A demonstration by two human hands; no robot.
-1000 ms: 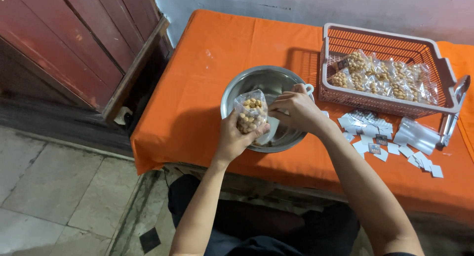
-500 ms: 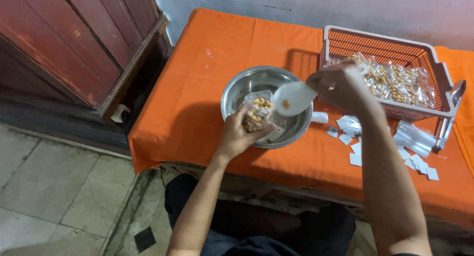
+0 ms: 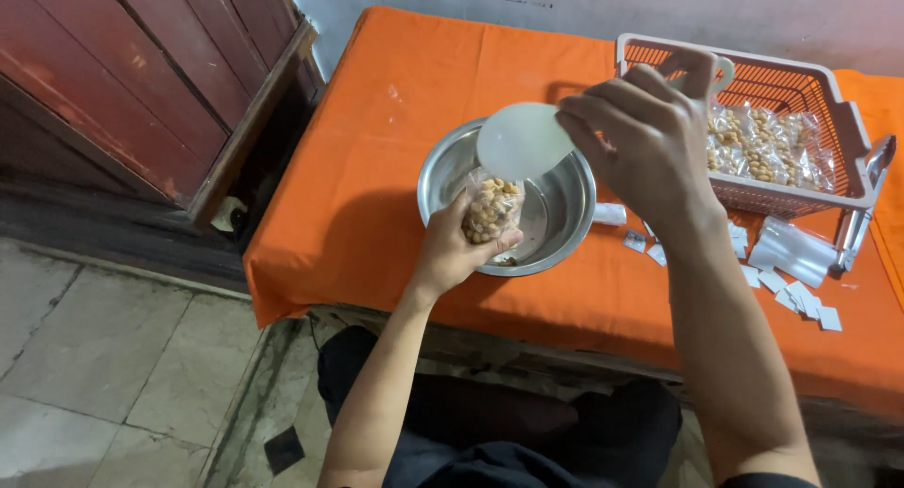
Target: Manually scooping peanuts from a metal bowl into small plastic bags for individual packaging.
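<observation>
A small clear bag of nuts stands upright in the left hand, whose fingers are curled tight round its lower half, thumb across the front. The bag sits inside the near-left part of a steel bowl, its mouth open upward. Right above that mouth hangs a white scoop, tipped with its round underside toward the camera; the right hand is clenched on its handle, well above the bench.

The bowl lies close to the near edge of the bench, with only a narrow strip of orange cloth between its rim and the drop to the tiled floor. Left of the bowl the cloth runs bare to the bench's left edge, and behind the bowl it is open up to the wall. To the right the space is tighter: a pink basket with filled bags stands just behind the right hand, and small white slips and a pile of empty clear bags lie scattered between the basket and the near edge.
</observation>
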